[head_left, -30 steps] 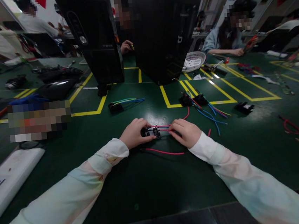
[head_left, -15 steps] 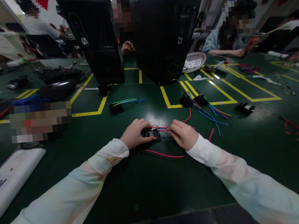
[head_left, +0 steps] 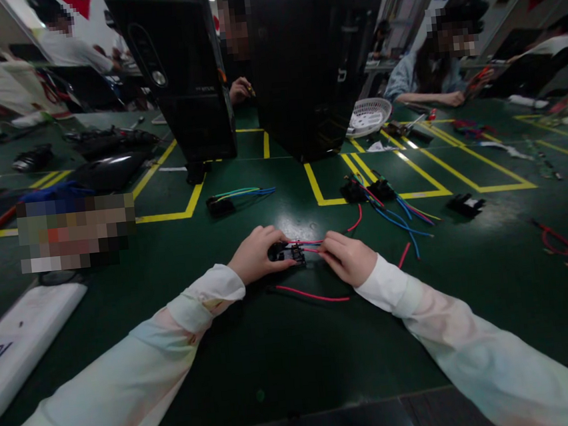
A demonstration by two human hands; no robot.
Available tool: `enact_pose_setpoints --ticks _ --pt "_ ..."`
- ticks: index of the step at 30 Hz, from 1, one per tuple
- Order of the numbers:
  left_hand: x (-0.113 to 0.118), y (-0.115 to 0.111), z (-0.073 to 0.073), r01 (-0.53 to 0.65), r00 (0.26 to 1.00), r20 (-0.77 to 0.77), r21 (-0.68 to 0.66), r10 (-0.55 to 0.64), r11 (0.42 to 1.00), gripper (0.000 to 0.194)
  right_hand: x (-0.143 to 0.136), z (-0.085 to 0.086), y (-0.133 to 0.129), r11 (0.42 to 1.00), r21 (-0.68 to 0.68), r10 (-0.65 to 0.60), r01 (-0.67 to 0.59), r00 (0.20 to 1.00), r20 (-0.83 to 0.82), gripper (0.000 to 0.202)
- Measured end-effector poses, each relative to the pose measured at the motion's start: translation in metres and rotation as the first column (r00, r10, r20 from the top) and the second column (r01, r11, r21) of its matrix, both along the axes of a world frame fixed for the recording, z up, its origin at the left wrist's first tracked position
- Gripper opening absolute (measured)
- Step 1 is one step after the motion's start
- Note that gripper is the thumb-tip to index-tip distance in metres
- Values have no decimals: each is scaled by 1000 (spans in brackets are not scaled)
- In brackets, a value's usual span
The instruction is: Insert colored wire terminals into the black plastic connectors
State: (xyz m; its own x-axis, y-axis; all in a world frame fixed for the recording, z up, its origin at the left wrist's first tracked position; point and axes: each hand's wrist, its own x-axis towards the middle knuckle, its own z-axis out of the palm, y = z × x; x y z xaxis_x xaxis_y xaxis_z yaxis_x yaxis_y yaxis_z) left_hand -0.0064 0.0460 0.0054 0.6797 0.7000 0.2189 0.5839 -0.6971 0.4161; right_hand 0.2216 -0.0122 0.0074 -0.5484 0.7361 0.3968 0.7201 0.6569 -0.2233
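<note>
My left hand [head_left: 259, 254] is closed around a small black connector block [head_left: 294, 255] just above the green table. Red and blue wires run rightward out of that block. Pinched at the wires [head_left: 312, 244], my right hand [head_left: 347, 256] has its thumb and fingertips together; the fingers hide part of the wires. A loose red wire [head_left: 314, 294] lies on the table below both hands. Short red wire pieces [head_left: 404, 255] show beside my right hand.
Two black computer towers [head_left: 317, 62] stand at the back. Wired black blocks [head_left: 354, 188] lie right, another wired block [head_left: 220, 204] left of centre. A bare black block [head_left: 465, 205] is farther right, a white power strip [head_left: 30, 344] at left. Co-workers sit across the table.
Hardly anything differs. The wires between my hands have shifted slightly, with the lower red one now angling a little downward into my right fingertips. My left hand keeps its hold on the block.
</note>
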Motion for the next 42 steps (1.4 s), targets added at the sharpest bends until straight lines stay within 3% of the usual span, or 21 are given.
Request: enact_pose_setpoints --ticks 8,13,19,24,38,42 --pt "0 1 -2 1 1000 -11 15 -1 1000 39 -3 4 -3 998 40 -57 53 995 83 19" --pt "1 1 -2 -2 1000 -14 16 2 1000 40 -6 6 -3 991 104 -89 90 996 -8 18" --pt "1 0 -1 1 1000 -8 11 -1 1000 37 -6 5 -3 997 49 -70 66 995 66 19" --pt "1 0 0 -1 1000 -8 6 1 1000 39 -5 4 -2 991 115 -71 71 997 -6 20" --pt "0 1 0 3 1000 -20 9 -3 1000 39 -3 3 -2 993 99 -74 64 992 99 21" --pt "0 1 -1 3 1000 -28 11 -2 1000 40 -3 4 -1 986 149 -88 78 994 59 22"
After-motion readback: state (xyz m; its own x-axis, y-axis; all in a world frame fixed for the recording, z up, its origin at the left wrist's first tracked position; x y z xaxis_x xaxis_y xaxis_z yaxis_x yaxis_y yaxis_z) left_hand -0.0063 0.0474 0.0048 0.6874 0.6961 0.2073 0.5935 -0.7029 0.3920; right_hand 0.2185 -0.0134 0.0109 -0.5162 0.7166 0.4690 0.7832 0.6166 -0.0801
